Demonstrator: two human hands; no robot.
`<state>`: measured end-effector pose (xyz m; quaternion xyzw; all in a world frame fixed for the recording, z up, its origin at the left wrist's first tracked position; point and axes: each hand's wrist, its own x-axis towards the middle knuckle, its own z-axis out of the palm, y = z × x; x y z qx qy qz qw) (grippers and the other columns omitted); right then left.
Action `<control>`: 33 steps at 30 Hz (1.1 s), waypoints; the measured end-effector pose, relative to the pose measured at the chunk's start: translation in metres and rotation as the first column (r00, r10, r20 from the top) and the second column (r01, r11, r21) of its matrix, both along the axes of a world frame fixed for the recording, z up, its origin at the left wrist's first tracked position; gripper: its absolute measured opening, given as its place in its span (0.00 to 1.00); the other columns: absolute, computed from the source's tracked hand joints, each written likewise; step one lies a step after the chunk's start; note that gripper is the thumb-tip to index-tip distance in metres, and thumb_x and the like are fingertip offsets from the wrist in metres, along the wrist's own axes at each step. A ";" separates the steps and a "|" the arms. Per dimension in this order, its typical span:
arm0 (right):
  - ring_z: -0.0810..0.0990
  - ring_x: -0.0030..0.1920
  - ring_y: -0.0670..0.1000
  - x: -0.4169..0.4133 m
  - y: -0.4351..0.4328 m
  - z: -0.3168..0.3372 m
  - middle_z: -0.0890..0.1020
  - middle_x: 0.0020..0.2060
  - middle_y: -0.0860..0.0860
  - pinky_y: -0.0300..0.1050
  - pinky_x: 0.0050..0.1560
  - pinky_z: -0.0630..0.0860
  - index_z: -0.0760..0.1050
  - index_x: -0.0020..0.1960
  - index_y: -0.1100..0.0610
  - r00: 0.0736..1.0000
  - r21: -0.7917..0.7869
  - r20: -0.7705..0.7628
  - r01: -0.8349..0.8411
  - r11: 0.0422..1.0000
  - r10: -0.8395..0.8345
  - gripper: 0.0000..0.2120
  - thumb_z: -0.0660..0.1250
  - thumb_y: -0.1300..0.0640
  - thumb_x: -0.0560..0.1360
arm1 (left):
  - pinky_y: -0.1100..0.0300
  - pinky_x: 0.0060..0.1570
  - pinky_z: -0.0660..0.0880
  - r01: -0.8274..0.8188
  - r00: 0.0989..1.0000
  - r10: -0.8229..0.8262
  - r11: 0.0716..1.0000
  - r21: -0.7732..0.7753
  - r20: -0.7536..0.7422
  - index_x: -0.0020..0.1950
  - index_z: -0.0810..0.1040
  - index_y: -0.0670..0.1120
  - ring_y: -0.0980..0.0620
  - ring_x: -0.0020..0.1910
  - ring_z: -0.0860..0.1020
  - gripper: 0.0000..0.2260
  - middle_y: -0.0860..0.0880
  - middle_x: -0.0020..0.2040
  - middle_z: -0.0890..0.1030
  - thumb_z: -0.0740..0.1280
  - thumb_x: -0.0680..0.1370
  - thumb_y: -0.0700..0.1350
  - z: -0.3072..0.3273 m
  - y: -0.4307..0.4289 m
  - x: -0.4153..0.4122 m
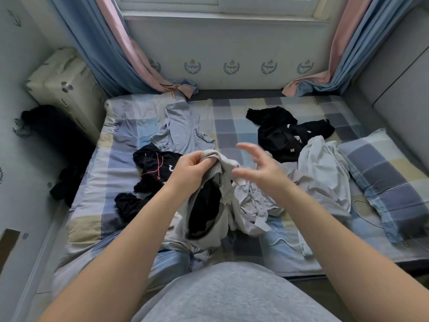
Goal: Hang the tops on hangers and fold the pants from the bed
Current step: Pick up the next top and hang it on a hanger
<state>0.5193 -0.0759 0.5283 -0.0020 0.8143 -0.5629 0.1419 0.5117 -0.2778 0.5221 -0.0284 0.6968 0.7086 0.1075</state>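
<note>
Head view shows my left hand (192,169) pinching the ribbed hem of a grey garment (216,205), which hangs from that grip over the bed (232,117). My right hand (260,169) hovers just beside it, fingers spread, holding nothing. I'd take the hem's other side and shake it flat first.

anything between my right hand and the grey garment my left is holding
Nothing visible. The right hand is open just beside the grey garment, which the left hand grips by its ribbed edge; no other clothing lies between them.
</note>
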 end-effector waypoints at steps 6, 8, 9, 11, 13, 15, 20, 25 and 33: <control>0.80 0.50 0.40 0.011 -0.037 -0.026 0.83 0.49 0.44 0.33 0.48 0.74 0.76 0.64 0.49 0.984 0.151 -0.045 -0.164 0.975 0.173 0.19 0.72 0.61 0.75 | 0.64 0.39 0.74 0.158 0.986 -0.160 0.986 -0.051 -0.038 0.46 0.78 0.30 0.53 0.36 0.77 0.12 0.44 0.38 0.78 0.67 0.81 0.40 0.013 0.003 -0.001; 0.79 0.41 0.48 0.005 -0.037 -0.023 0.83 0.40 0.49 0.45 0.45 0.74 0.81 0.52 0.54 0.991 0.193 -0.081 -0.087 0.977 0.105 0.10 0.67 0.65 0.75 | 0.62 0.39 0.73 0.063 0.991 -0.079 0.987 -0.150 -0.108 0.47 0.81 0.34 0.54 0.36 0.75 0.10 0.47 0.38 0.79 0.70 0.80 0.42 0.008 0.001 -0.001; 0.78 0.39 0.51 0.002 -0.036 -0.021 0.82 0.38 0.51 0.48 0.43 0.74 0.81 0.48 0.56 0.995 0.174 -0.078 -0.046 0.984 0.060 0.12 0.63 0.68 0.73 | 0.61 0.40 0.74 0.014 0.988 -0.045 0.979 -0.201 -0.148 0.49 0.82 0.37 0.55 0.36 0.76 0.09 0.49 0.38 0.80 0.71 0.79 0.43 0.004 -0.001 -0.001; 0.78 0.39 0.60 -0.005 -0.032 -0.015 0.81 0.36 0.60 0.54 0.40 0.74 0.79 0.44 0.64 0.994 0.120 -0.075 0.084 0.989 -0.075 0.14 0.56 0.67 0.65 | 0.59 0.47 0.76 -0.084 0.973 0.010 0.946 -0.314 -0.229 0.54 0.82 0.44 0.56 0.44 0.79 0.08 0.51 0.47 0.82 0.73 0.78 0.46 -0.005 -0.006 0.004; 0.72 0.35 0.58 -0.011 -0.026 -0.010 0.75 0.33 0.59 0.53 0.37 0.67 0.74 0.42 0.71 0.977 0.093 -0.082 0.204 0.975 -0.197 0.13 0.55 0.67 0.64 | 0.58 0.55 0.73 -0.234 0.916 0.051 0.873 -0.428 -0.397 0.58 0.79 0.47 0.52 0.53 0.77 0.14 0.52 0.55 0.78 0.75 0.75 0.49 -0.016 -0.010 0.014; 0.67 0.36 0.53 -0.014 -0.020 -0.006 0.71 0.32 0.56 0.49 0.39 0.64 0.71 0.43 0.73 0.961 0.058 -0.067 0.274 0.960 -0.270 0.09 0.55 0.71 0.68 | 0.61 0.54 0.71 -0.272 0.862 -0.007 0.837 -0.475 -0.506 0.56 0.78 0.48 0.53 0.51 0.75 0.18 0.52 0.53 0.76 0.75 0.72 0.55 -0.029 -0.012 0.024; 0.69 0.37 0.51 0.000 -0.010 0.010 0.72 0.32 0.53 0.45 0.38 0.66 0.75 0.41 0.66 0.906 -0.146 0.046 0.422 0.895 -0.420 0.13 0.52 0.73 0.72 | 0.58 0.52 0.74 0.144 0.965 -0.248 0.774 -0.617 -0.085 0.56 0.76 0.50 0.53 0.52 0.78 0.18 0.51 0.53 0.78 0.76 0.71 0.54 -0.070 0.004 0.041; 0.74 0.41 0.56 0.023 0.014 0.011 0.76 0.38 0.57 0.51 0.42 0.71 0.78 0.49 0.69 0.799 -0.186 0.096 0.601 0.777 -0.594 0.17 0.51 0.72 0.72 | 0.53 0.44 0.71 0.212 0.973 -0.211 0.671 -0.711 0.091 0.52 0.80 0.45 0.40 0.54 0.79 0.06 0.44 0.49 0.82 0.65 0.78 0.40 -0.100 0.026 0.040; 0.81 0.48 0.58 0.119 0.097 -0.032 0.83 0.53 0.58 0.49 0.41 0.77 0.76 0.60 0.55 0.573 0.072 0.227 0.797 0.600 -0.788 0.11 0.61 0.63 0.80 | 0.57 0.34 0.66 0.336 0.941 -0.308 0.885 -0.323 0.137 0.44 0.79 0.39 0.51 0.33 0.71 0.12 0.46 0.35 0.76 0.56 0.74 0.35 -0.058 0.098 0.026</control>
